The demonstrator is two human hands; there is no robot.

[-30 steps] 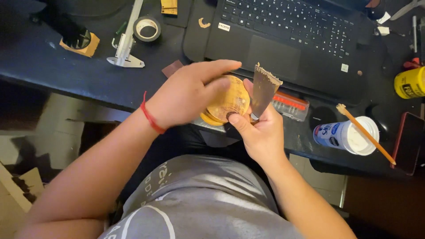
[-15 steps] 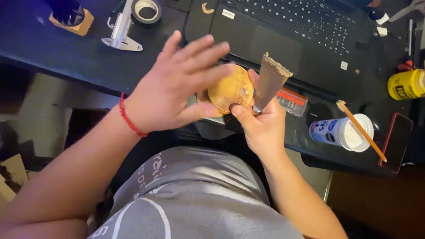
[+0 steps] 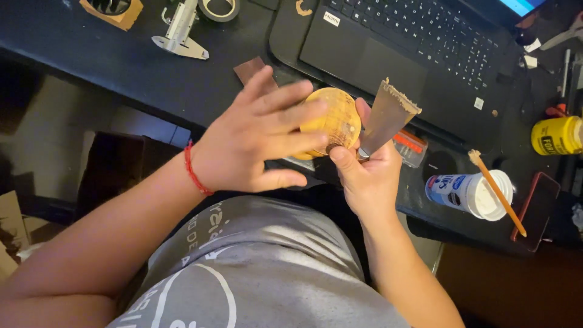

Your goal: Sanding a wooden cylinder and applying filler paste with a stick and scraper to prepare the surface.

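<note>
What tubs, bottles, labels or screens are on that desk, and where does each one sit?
White tub: right of the hands, on its side, round, blue and red label, a stick resting across it.
Yellow bottle: far right edge, round, dark print on its side.
Laptop screen: top right corner, only a bright blue sliver shows.
Small white sticker: on the laptop's palm rest, square.
</note>
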